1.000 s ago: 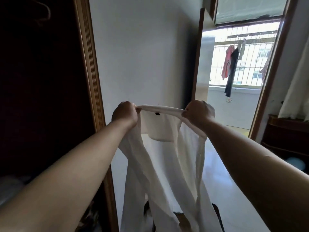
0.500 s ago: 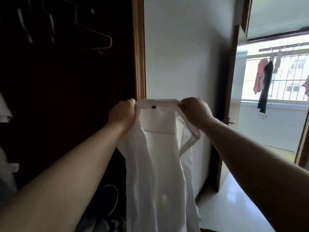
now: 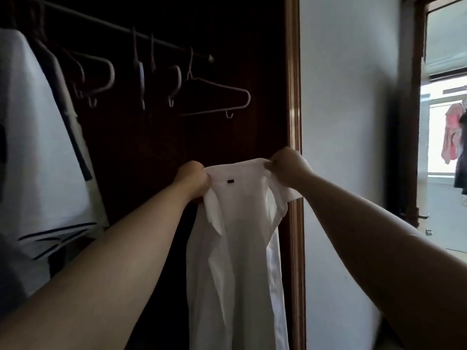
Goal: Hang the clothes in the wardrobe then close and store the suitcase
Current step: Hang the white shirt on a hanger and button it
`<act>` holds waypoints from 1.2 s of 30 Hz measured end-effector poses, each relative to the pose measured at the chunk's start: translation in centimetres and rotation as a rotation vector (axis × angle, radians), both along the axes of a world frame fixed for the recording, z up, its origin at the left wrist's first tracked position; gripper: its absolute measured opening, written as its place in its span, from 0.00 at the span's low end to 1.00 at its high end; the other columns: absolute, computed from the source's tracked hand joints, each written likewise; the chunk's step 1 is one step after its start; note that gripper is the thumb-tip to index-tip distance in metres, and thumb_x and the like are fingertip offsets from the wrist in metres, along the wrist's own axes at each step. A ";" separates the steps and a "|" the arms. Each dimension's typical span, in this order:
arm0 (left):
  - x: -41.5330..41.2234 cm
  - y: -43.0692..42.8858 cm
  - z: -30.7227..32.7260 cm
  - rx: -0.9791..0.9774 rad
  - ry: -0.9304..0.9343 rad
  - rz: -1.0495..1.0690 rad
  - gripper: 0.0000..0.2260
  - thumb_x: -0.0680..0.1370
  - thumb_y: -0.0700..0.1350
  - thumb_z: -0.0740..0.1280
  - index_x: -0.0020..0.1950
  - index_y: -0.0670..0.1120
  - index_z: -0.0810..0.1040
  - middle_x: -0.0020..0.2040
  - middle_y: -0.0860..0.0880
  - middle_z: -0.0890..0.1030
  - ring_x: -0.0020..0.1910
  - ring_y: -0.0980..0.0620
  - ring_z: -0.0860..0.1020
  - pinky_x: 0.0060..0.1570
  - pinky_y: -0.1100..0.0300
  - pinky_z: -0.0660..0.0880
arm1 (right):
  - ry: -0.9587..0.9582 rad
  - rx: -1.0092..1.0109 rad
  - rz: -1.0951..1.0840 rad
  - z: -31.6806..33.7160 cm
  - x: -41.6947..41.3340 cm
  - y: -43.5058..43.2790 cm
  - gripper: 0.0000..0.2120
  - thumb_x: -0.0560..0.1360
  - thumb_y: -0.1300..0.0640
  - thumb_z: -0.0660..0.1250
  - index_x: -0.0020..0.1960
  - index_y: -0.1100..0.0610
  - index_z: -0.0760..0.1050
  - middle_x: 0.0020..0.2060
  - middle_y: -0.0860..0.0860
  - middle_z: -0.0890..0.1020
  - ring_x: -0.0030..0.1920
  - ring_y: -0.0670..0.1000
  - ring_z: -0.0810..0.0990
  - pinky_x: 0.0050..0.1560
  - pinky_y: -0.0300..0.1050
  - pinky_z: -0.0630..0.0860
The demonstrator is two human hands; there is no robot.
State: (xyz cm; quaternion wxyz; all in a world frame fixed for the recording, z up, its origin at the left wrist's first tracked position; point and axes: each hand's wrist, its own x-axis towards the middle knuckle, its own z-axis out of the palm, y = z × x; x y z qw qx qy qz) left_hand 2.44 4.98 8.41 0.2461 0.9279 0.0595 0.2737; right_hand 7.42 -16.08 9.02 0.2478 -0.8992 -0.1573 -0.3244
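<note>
Wardrobe (image 3: 227, 135), open: white shirt (image 3: 235, 248) held up below the rail (image 3: 121, 29).
Left hand (image 3: 193, 178) and right hand (image 3: 285, 165) grip the collar ends; free one for the nearest hanger (image 3: 249, 98).

You have one view only: the wide-angle head camera, looking forward from your own head height into the open wardrobe (image 3: 227, 127). Its rail (image 3: 171, 44) crosses the upper left, its right frame (image 3: 294, 97) splits the picture, and the wall (image 3: 348, 122) fills the right. Your left hand (image 3: 194, 181) and right hand (image 3: 285, 165), gripping the white shirt (image 3: 237, 248), sit close at centre.
</note>
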 end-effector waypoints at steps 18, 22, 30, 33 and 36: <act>7.2 5.6 7.8 -0.114 -0.415 -0.116 0.16 0.80 0.42 0.60 0.37 0.36 0.78 0.33 0.46 0.75 0.37 0.47 0.75 0.36 0.60 0.67 | -0.372 -0.060 0.016 13.1 7.1 8.2 0.23 0.80 0.59 0.60 0.74 0.58 0.63 0.75 0.57 0.62 0.75 0.57 0.60 0.72 0.50 0.62; 8.4 6.3 8.8 -0.092 -0.424 -0.080 0.16 0.80 0.43 0.61 0.40 0.35 0.80 0.31 0.48 0.75 0.32 0.51 0.73 0.29 0.62 0.66 | -0.342 -0.131 -0.058 15.0 9.3 8.8 0.20 0.77 0.61 0.63 0.68 0.60 0.67 0.66 0.60 0.72 0.66 0.61 0.71 0.62 0.51 0.70; 9.2 7.4 9.2 -0.091 -0.399 -0.044 0.16 0.81 0.45 0.61 0.42 0.35 0.80 0.32 0.48 0.74 0.32 0.52 0.72 0.29 0.62 0.65 | -0.367 -0.088 -0.073 17.0 9.1 10.2 0.07 0.79 0.61 0.60 0.51 0.59 0.76 0.49 0.57 0.81 0.44 0.56 0.77 0.39 0.45 0.68; 9.0 7.8 8.8 -0.119 -0.388 -0.060 0.16 0.80 0.45 0.61 0.37 0.37 0.78 0.30 0.47 0.73 0.30 0.52 0.71 0.29 0.62 0.65 | -0.436 -0.078 -0.111 17.4 8.4 10.9 0.08 0.78 0.63 0.60 0.51 0.60 0.78 0.47 0.56 0.82 0.42 0.56 0.78 0.38 0.46 0.68; 8.7 7.9 8.2 -0.107 -0.371 -0.032 0.18 0.80 0.45 0.62 0.30 0.42 0.72 0.29 0.47 0.72 0.28 0.53 0.70 0.28 0.62 0.64 | -0.456 0.010 -0.110 17.6 7.9 10.8 0.09 0.78 0.64 0.59 0.51 0.60 0.78 0.47 0.57 0.82 0.42 0.56 0.78 0.38 0.46 0.69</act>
